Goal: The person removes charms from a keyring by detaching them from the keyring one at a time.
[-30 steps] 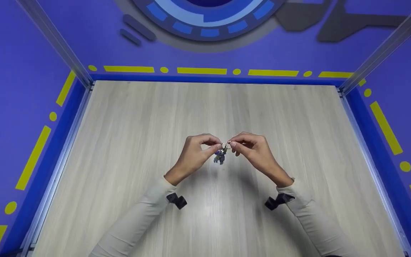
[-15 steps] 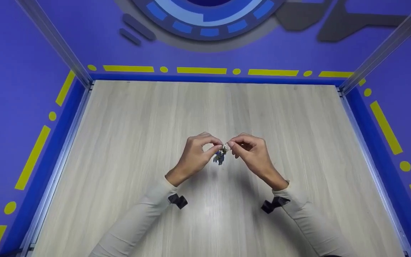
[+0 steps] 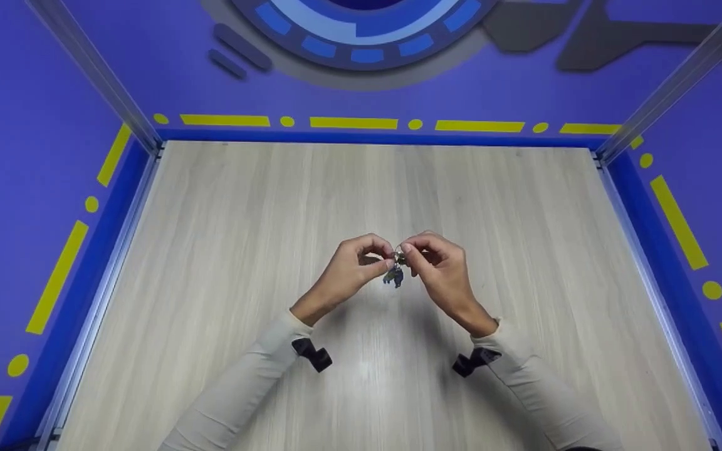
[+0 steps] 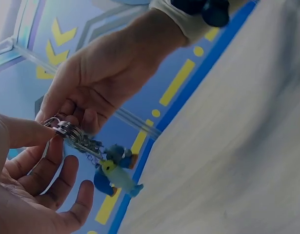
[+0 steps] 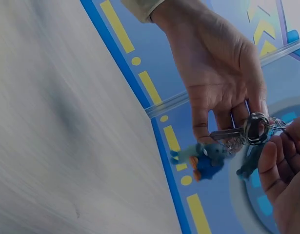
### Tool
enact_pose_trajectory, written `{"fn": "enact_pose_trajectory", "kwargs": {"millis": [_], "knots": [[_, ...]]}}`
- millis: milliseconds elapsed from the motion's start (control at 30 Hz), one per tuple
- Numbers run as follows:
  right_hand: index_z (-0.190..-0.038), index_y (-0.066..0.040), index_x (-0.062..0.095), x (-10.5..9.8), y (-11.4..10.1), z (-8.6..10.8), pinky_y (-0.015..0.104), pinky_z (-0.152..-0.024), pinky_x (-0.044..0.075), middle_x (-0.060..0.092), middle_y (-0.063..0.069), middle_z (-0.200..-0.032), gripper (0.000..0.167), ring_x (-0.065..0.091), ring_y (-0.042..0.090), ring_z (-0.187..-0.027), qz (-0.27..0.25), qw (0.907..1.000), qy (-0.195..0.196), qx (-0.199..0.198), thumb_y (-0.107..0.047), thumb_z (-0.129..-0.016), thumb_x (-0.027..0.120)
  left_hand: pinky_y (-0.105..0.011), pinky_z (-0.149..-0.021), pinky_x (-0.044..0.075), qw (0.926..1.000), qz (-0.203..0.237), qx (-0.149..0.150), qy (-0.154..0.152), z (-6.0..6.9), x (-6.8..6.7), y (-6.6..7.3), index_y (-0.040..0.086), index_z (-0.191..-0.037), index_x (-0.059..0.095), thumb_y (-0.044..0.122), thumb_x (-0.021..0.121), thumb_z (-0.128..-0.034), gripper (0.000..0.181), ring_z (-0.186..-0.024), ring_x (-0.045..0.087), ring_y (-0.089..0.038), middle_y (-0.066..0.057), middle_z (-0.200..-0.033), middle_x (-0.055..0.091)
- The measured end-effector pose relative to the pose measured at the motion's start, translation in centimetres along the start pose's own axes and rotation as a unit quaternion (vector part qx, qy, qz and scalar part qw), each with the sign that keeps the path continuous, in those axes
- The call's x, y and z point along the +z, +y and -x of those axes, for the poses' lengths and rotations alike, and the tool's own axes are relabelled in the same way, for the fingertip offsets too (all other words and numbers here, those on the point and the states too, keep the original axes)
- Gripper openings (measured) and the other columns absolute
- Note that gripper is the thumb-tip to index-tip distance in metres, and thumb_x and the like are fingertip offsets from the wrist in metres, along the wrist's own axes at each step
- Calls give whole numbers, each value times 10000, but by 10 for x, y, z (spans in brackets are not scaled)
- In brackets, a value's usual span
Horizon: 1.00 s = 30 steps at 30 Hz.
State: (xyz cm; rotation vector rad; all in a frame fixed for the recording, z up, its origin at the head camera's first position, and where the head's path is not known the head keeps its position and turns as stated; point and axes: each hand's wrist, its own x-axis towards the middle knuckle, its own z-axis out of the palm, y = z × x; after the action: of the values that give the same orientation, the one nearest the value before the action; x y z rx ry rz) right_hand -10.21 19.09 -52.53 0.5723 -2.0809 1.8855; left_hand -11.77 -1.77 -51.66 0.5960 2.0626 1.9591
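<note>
A small bunch of metal rings (image 3: 399, 254) (image 4: 69, 130) (image 5: 257, 127) is held between both hands above the table. My left hand (image 3: 351, 268) (image 4: 30, 180) (image 5: 215, 73) pinches the bunch from the left, thumb against the rings. From the right, my right hand (image 3: 445, 272) (image 4: 103, 73) (image 5: 292, 180) pinches a ring with thumb and index finger. A silver key (image 5: 227, 134) sticks out from the rings in the right wrist view. Small charm figures hang below on chains: a blue one (image 4: 103, 181) (image 5: 208, 166) and a pale teal one (image 4: 121, 178) among them.
A light wood-grain table (image 3: 361, 194) lies under the hands. Blue walls with yellow markings (image 3: 354, 123) stand behind and at both sides, with metal rails (image 3: 94, 72) at the corners. Black wrist cameras (image 3: 313, 355) sit on the pale sleeves.
The dangling charms have shifted slightly right. My left hand has moved a little right, and my right wrist and forearm have swung slightly left. The hands are closer together around the rings.
</note>
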Motion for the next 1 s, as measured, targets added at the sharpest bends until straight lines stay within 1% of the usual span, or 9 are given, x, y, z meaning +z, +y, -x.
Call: {"fn": "enact_pose_trajectory", "kwargs": {"millis": [67, 133, 233, 300, 400, 533, 667, 833, 1000], "knots": [[-998, 80, 756, 0, 0, 0, 296, -565, 551, 699, 154, -869, 66, 624, 144, -689, 2, 9999, 48, -90, 41, -1037, 721, -489, -1062, 561, 9995, 283, -159, -35, 0, 0, -1, -10, -1093, 749, 69, 757, -1007, 117, -1075, 699, -223, -73, -1098, 750], [-1006, 74, 759, 0, 0, -1, 318, -565, 556, 699, 143, -876, 66, 624, 150, -693, 5, 9998, 90, -149, 32, -1040, 721, -467, -1090, 532, 9989, 394, -245, -49, -1, 1, -3, -7, -1109, 764, 88, 768, -1007, 139, -1074, 703, -216, -59, -1098, 765], [-1009, 68, 761, -1, 1, -1, 320, -572, 561, 696, 124, -877, 60, 622, 160, -687, 36, 9997, 131, -218, 38, -1039, 718, -468, -1116, 517, 9982, 543, -263, -71, -2, 2, -7, -20, -1130, 777, 102, 779, -1013, 169, -1068, 710, -216, -67, -1102, 780], [-1007, 54, 765, -1, 1, -1, 306, -578, 558, 695, 127, -874, 56, 620, 165, -683, 42, 9996, 161, -240, 53, -1034, 716, -453, -1093, 549, 9975, 646, -286, -32, -3, 4, -9, -21, -1133, 785, 101, 787, -1011, 172, -1063, 716, -203, -61, -1103, 784], [-1006, 43, 770, -1, 2, -1, 302, -575, 552, 698, 141, -869, 68, 623, 164, -678, 79, 9993, 227, -275, 77, -1025, 714, -392, -1007, 607, 9956, 862, -333, 138, -3, 6, -11, -33, -1108, 789, 83, 795, -1004, 157, -1039, 722, -186, -61, -1077, 786], [-1002, 40, 770, -2, 2, -2, 273, -573, 537, 695, 146, -858, 75, 621, 161, -678, 99, 9990, 311, -289, 88, -1019, 715, -334, -952, 616, 9939, 954, -345, 430, -2, 6, -10, -45, -1075, 792, 72, 796, -998, 140, -1004, 723, -179, -45, -1023, 783], [-1007, 14, 779, -3, 4, -2, 251, -579, 527, 682, 135, -849, 77, 616, 162, -685, 160, 9991, 313, -218, 57, -1032, 719, -328, -936, 604, 9956, 592, -243, 681, -2, 4, -5, -26, -1070, 801, 80, 787, -1005, 125, -994, 720, -188, -47, -1014, 780], [-1009, 6, 785, -3, 7, 1, 222, -585, 521, 684, 142, -849, 69, 614, 168, -680, 314, 9991, 272, -114, 18, -1044, 726, -402, -954, 606, 9956, -244, -45, 904, -4, 4, 1, 9, -1057, 815, 68, 780, -1015, 81, -965, 724, -174, -51, -1007, 793], [-992, -16, 795, 0, 13, 5, 199, -592, 523, 700, 105, -848, 76, 622, 168, -674, 530, 9979, 347, -131, 37, -1021, 748, -386, -892, 626, 9865, -1293, 268, 969, -4, 5, 9, 24, -1021, 825, 13, 769, -1010, 59, -896, 747, -138, -35, -967, 809]]}}
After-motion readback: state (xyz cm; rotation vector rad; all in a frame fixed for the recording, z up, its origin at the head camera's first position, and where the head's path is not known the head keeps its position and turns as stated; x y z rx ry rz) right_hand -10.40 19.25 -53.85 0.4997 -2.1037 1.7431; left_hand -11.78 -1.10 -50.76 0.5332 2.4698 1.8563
